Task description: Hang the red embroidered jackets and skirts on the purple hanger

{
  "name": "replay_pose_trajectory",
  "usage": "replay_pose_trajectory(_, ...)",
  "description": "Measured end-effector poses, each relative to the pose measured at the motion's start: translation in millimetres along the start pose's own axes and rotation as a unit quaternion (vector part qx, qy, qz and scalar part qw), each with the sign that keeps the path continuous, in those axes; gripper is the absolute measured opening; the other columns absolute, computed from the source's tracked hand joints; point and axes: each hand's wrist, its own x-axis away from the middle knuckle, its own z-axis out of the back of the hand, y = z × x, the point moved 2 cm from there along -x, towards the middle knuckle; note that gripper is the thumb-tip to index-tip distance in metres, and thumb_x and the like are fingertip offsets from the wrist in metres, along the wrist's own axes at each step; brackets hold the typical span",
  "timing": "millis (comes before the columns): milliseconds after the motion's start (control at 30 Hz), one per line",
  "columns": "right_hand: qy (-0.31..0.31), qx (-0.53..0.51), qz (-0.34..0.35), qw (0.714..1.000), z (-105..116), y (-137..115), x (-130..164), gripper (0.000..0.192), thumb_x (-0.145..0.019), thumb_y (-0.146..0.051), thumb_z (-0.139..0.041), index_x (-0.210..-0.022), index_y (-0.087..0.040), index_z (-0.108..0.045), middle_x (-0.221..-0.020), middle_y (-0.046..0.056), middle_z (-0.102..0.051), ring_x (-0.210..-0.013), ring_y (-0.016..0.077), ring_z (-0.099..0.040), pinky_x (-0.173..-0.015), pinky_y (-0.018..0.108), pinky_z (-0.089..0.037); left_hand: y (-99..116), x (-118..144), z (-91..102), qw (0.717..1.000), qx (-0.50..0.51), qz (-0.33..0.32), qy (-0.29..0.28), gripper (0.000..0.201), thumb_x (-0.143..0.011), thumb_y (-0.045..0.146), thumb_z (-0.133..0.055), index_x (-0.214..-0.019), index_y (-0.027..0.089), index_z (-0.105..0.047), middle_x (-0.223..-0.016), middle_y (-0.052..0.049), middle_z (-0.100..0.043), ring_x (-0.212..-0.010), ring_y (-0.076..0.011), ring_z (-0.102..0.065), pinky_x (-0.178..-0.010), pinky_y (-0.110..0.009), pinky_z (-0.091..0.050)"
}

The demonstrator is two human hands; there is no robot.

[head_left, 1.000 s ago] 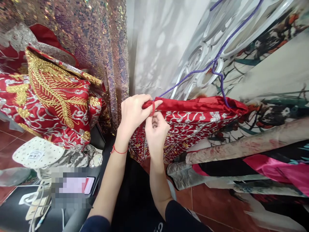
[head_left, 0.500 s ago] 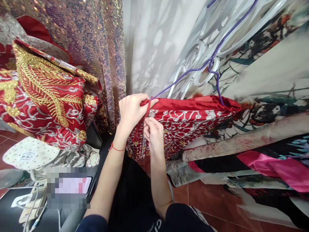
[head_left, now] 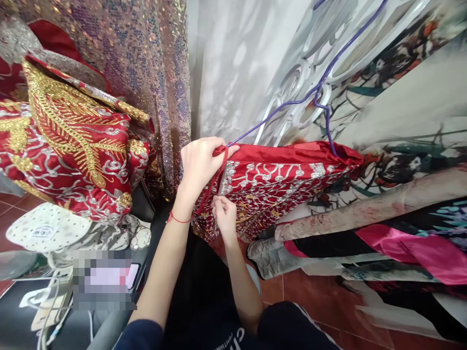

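Note:
A red garment [head_left: 277, 184] with silver and gold embroidery hangs on a purple hanger [head_left: 292, 104]. My left hand [head_left: 199, 163] grips the garment's top corner where it meets the hanger's end. A thin red ribbon [head_left: 211, 182] runs down from that corner. My right hand [head_left: 223, 214] sits lower, pinching the ribbon's lower end against the embroidered cloth. A red string bracelet circles my left wrist.
Another red and gold embroidered garment [head_left: 73, 146] lies heaped at left before a sequined curtain [head_left: 146, 63]. A white dotted cap [head_left: 47, 226], cables and a blurred phone [head_left: 105, 279] lie below it. Printed fabrics and a pink cloth [head_left: 412, 248] hang at right over red floor tiles.
My right hand has slid down from the garment's top corner, drawing the red ribbon straight. My left hand has kept its grip at the corner.

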Motion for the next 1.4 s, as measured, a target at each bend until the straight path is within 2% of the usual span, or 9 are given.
replay_pose_trajectory(300, -0.089, 0.046, -0.072, 0.992, 15, 36, -24, 0.044, -0.079, -0.063, -0.051, -0.064, -0.022, -0.050, -0.042, -0.008, -0.043, -0.034, 0.0058, -0.030, -0.038, 0.022, -0.024, -2, -2, -3.5, 1.000, -0.007, -0.014, 0.007, 0.062, -0.094, 0.071, -0.045, -0.070, 0.020, -0.070, -0.069, -0.004, -0.068, -0.065, -0.0155, -0.058, -0.058, -0.029, -0.023)
replay_pose_trajectory(533, -0.148, 0.158, -0.004, 0.976, 52, -36, 8, 0.034, -0.081, -0.051, -0.070, -0.070, -0.020, -0.062, -0.057, -0.002, -0.059, -0.053, 0.0114, -0.051, -0.054, 0.024, -0.041, -6, -2, 0.1, 0.999, -0.002, -0.034, 0.022, 0.062, -0.092, 0.073, -0.045, -0.072, 0.020, -0.071, -0.069, -0.003, -0.068, -0.065, -0.0151, -0.058, -0.058, -0.028, -0.026)
replay_pose_trajectory(600, -0.068, 0.259, 0.182, 0.946, 73, -80, 17, 0.023, -0.095, -0.039, -0.056, -0.085, -0.020, -0.066, -0.075, 0.001, -0.066, -0.067, 0.0134, -0.058, -0.066, 0.026, -0.046, -7, -3, 0.5, 0.999, -0.002, -0.037, 0.020, 0.061, -0.092, 0.072, -0.047, -0.073, 0.020, -0.071, -0.070, -0.003, -0.068, -0.066, -0.0154, -0.059, -0.058, -0.028, -0.026)
replay_pose_trajectory(700, 0.170, 0.349, 0.422, 0.820, 108, -139, 20, 0.014, -0.096, -0.026, -0.054, -0.094, -0.020, -0.066, -0.089, 0.006, -0.065, -0.087, 0.0191, -0.061, -0.084, 0.035, -0.049, -7, -3, 0.6, 0.999, -0.006, -0.034, 0.013, 0.058, -0.093, 0.069, -0.048, -0.073, 0.020, -0.070, -0.070, -0.003, -0.068, -0.068, -0.0159, -0.060, -0.059, -0.028, -0.027)
replay_pose_trajectory(800, 0.247, 0.480, 0.465, 0.702, 133, -168, 2, 0.030, -0.091, -0.025, -0.059, -0.119, -0.021, -0.065, -0.128, 0.015, -0.057, -0.122, 0.0315, -0.052, -0.102, 0.051, -0.043, -5, -2, 1.9, 0.999, -0.011, -0.039, 0.012, 0.053, -0.094, 0.065, -0.050, -0.073, 0.020, -0.068, -0.071, -0.003, -0.067, -0.069, -0.0160, -0.059, -0.059, -0.028, -0.029)
replay_pose_trajectory(900, 0.211, 0.587, 0.444, 0.644, 150, -174, -23, 0.037, -0.087, -0.027, -0.061, -0.123, -0.023, -0.063, -0.149, 0.018, -0.042, -0.138, 0.0413, -0.039, -0.106, 0.063, -0.035, -4, 1, 5.1, 0.998, -0.015, -0.064, 0.009, 0.042, -0.094, 0.056, -0.055, -0.075, 0.020, -0.066, -0.074, -0.002, -0.066, -0.073, -0.0172, -0.059, -0.063, -0.027, -0.036)
replay_pose_trajectory(1067, 0.192, 0.622, 0.439, 0.619, 182, -166, -33, 0.025, -0.084, -0.026, -0.064, -0.108, -0.019, -0.064, -0.151, 0.021, -0.041, -0.138, 0.0442, -0.039, -0.105, 0.063, -0.032, -24, 3, 7.7, 0.994, 0.057, -0.082, 0.039, 0.014, -0.085, 0.028, -0.058, -0.095, 0.020, -0.065, -0.096, -0.004, -0.068, -0.093, -0.0210, -0.062, -0.086, -0.033, -0.050)
replay_pose_trajectory(1267, 0.172, 0.642, 0.472, 0.579, 217, -153, -17, 0.007, -0.090, -0.024, -0.063, -0.097, -0.022, -0.066, -0.147, 0.016, -0.053, -0.133, 0.0373, -0.050, -0.102, 0.054, -0.034, -98, 18, -22.9, 0.963, 0.221, 0.083, 0.127, 0.021, -0.091, 0.018, -0.043, -0.107, 0.020, -0.056, -0.095, -0.004, -0.068, -0.089, -0.0149, -0.066, -0.089, -0.029, -0.052)
replay_pose_trajectory(1400, 0.138, 0.621, 0.475, 0.608, 231, -134, -2, 0.007, -0.092, -0.022, -0.065, -0.098, -0.022, -0.067, -0.134, 0.014, -0.064, -0.118, 0.0297, -0.063, -0.099, 0.048, -0.040, -109, 42, -43.3, 0.962, 0.224, 0.121, 0.101, 0.019, -0.097, 0.026, -0.040, -0.102, 0.020, -0.057, -0.088, -0.003, -0.065, -0.083, -0.0145, -0.063, -0.085, -0.028, -0.050)
